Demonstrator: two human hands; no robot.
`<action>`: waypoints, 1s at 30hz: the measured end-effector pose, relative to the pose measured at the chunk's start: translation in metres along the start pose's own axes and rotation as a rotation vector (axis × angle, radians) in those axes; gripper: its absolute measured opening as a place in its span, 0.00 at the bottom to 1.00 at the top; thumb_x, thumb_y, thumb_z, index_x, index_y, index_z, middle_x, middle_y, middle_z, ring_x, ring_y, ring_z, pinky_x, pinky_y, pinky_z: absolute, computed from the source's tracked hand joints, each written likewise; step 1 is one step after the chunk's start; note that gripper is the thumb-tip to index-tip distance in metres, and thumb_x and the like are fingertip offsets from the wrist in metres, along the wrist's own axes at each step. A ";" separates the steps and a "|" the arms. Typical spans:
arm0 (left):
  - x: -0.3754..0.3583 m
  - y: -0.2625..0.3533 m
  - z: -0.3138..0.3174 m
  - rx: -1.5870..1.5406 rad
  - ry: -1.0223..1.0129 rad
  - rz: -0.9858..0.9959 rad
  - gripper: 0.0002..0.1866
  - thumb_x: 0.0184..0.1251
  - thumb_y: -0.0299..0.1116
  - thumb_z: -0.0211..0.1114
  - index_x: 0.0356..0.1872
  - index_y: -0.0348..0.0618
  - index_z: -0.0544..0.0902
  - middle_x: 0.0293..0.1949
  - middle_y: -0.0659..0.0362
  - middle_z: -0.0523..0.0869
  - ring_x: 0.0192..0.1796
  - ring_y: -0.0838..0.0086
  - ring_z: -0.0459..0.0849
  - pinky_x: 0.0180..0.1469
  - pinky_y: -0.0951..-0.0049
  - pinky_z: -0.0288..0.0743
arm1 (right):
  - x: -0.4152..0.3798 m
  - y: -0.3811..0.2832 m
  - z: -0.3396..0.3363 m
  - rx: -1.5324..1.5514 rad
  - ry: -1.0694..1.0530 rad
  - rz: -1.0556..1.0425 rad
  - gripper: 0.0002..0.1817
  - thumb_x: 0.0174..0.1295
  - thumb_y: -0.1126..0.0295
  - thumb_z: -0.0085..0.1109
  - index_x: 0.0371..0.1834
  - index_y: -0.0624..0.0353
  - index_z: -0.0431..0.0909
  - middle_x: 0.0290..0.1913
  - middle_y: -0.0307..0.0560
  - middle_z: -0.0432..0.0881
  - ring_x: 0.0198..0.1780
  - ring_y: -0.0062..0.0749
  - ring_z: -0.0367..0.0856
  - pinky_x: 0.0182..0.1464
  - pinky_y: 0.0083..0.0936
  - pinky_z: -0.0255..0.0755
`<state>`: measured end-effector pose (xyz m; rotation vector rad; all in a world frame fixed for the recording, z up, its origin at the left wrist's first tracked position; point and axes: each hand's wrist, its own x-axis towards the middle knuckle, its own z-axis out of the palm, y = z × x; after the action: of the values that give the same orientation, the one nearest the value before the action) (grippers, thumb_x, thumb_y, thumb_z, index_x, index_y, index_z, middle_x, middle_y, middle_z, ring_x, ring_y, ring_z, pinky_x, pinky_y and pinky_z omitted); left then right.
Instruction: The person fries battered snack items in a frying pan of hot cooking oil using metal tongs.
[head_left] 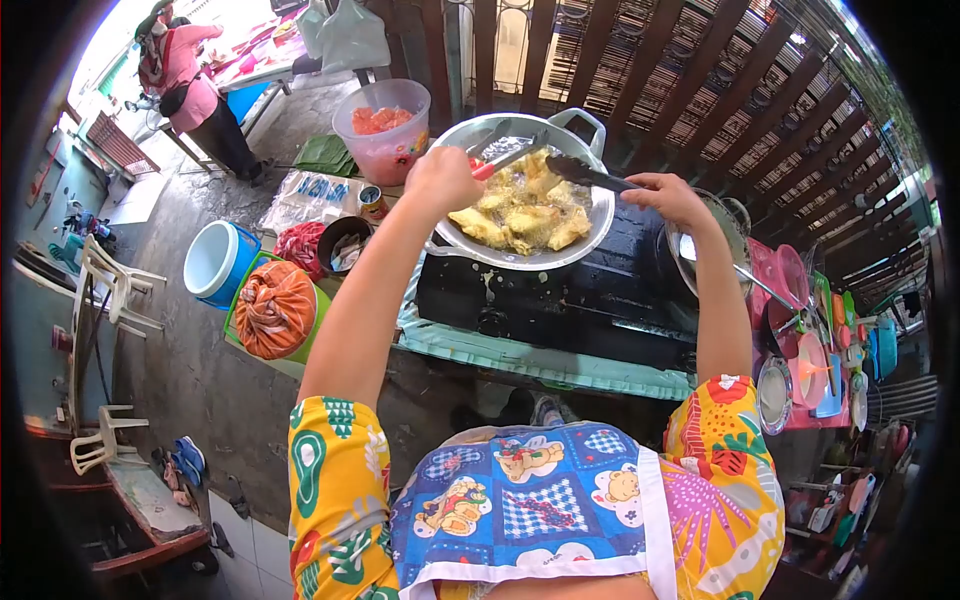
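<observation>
Hands work over a metal frying pan (590, 215) full of golden fried pieces (520, 215), which sits on a black stove (560, 290). The left hand (440, 178) is clenched around red-handled tongs (505, 155) reaching over the pan's far side. The right hand (672, 198) curls closed on the handle of a dark utensil (590, 175) that stretches across the pan's rim. Beyond the pan's left edge stands a pink bucket (385, 125); further left of the pan, a person in pink (190, 85) stands at a table.
</observation>
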<state>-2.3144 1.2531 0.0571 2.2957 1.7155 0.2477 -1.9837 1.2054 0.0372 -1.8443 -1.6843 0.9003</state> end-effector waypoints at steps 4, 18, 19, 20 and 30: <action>-0.009 -0.023 -0.013 -0.040 0.100 0.071 0.28 0.46 0.44 0.66 0.47 0.35 0.79 0.40 0.44 0.82 0.45 0.56 0.81 0.50 0.62 0.71 | -0.002 -0.001 -0.021 -0.026 0.085 0.024 0.23 0.46 0.58 0.67 0.45 0.56 0.81 0.29 0.39 0.81 0.31 0.22 0.76 0.39 0.21 0.69; -0.069 -0.047 -0.027 -0.631 -0.048 -0.095 0.24 0.52 0.42 0.66 0.48 0.39 0.79 0.25 0.58 0.82 0.27 0.77 0.79 0.32 0.75 0.72 | 0.016 0.002 -0.034 -0.673 0.139 -0.038 0.29 0.41 0.48 0.64 0.49 0.44 0.79 0.43 0.47 0.82 0.47 0.41 0.79 0.50 0.34 0.71; -0.077 -0.046 -0.031 -0.656 -0.053 -0.145 0.24 0.52 0.42 0.66 0.49 0.39 0.79 0.25 0.58 0.81 0.26 0.77 0.78 0.31 0.75 0.72 | 0.009 -0.010 -0.034 -0.674 0.135 -0.042 0.29 0.41 0.48 0.64 0.49 0.44 0.79 0.43 0.47 0.82 0.47 0.41 0.79 0.50 0.34 0.71; -0.082 -0.051 -0.030 -0.675 -0.032 -0.113 0.26 0.53 0.41 0.66 0.51 0.37 0.77 0.26 0.57 0.82 0.25 0.77 0.79 0.29 0.76 0.71 | 0.002 -0.020 -0.033 -0.707 0.163 -0.095 0.28 0.41 0.48 0.63 0.49 0.44 0.79 0.43 0.47 0.82 0.47 0.41 0.79 0.50 0.34 0.70; -0.124 -0.055 -0.027 -0.268 0.208 -0.081 0.30 0.52 0.41 0.67 0.53 0.31 0.73 0.41 0.47 0.83 0.43 0.68 0.83 0.47 0.71 0.72 | 0.030 -0.047 0.069 -0.924 0.253 -0.576 0.21 0.45 0.62 0.62 0.45 0.48 0.76 0.36 0.43 0.79 0.39 0.37 0.80 0.41 0.32 0.74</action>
<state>-2.4077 1.1515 0.0684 2.0616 1.7440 0.6777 -2.0661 1.2351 0.0214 -1.6475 -2.4680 -0.4131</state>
